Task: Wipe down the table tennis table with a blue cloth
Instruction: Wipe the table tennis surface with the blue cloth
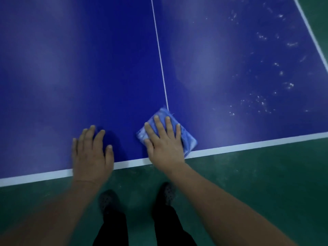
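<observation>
Blue cloth (186,137): folded into a small pad, lying at the near edge of the table tennis table (88,68), right where the centre line (159,55) meets the white end line. Right hand (165,141) presses it flat, fingers straight and spread, nothing clenched. Left hand (92,153) rests open-palmed on the surface beside it. Cloth is soft, light, likely to bunch, so keep the palm on its middle. White specks (262,102) far right, probably dust; blurry.
</observation>
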Tool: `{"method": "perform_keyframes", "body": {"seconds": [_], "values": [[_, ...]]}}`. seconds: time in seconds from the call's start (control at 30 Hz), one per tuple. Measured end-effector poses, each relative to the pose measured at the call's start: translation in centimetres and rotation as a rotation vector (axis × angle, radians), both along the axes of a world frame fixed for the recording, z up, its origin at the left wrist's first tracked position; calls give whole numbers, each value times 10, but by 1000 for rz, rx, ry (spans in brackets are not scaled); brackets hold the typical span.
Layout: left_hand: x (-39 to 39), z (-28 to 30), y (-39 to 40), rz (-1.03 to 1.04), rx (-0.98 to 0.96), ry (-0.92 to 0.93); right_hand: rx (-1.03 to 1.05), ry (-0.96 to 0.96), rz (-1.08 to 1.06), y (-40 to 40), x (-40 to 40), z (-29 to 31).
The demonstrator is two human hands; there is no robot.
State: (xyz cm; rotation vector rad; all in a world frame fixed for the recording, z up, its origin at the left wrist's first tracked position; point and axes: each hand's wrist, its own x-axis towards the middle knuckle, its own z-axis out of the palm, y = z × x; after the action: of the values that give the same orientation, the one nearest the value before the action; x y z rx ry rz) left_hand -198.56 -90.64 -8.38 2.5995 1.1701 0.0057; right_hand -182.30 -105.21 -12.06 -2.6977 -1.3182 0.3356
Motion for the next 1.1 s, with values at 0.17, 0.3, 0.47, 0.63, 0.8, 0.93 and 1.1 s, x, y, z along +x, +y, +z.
{"method": "perform_keyframes", "body": {"seconds": [0.17,0.3,0.47,0.63,0.8,0.93,1.1], "values": [[65,-9,-54,-103,-46,-78,-124,-64,-489,-128,139,8],[86,-20,-70,-76,-18,-19,-116,12,-776,-151,170,14],[86,-28,-73,-61,52,-18,-5,-117,-217,-56,84,2],[87,-31,-74,-75,68,-31,42,-67,208,-8,110,0],[89,-32,-74,-84,39,37,-84,-51,-622,-98,239,9],[90,-30,-72,-90,39,57,-67,-86,-631,-72,197,12],[90,-32,-72,-94,32,61,-33,-86,215,-37,160,2]]}}
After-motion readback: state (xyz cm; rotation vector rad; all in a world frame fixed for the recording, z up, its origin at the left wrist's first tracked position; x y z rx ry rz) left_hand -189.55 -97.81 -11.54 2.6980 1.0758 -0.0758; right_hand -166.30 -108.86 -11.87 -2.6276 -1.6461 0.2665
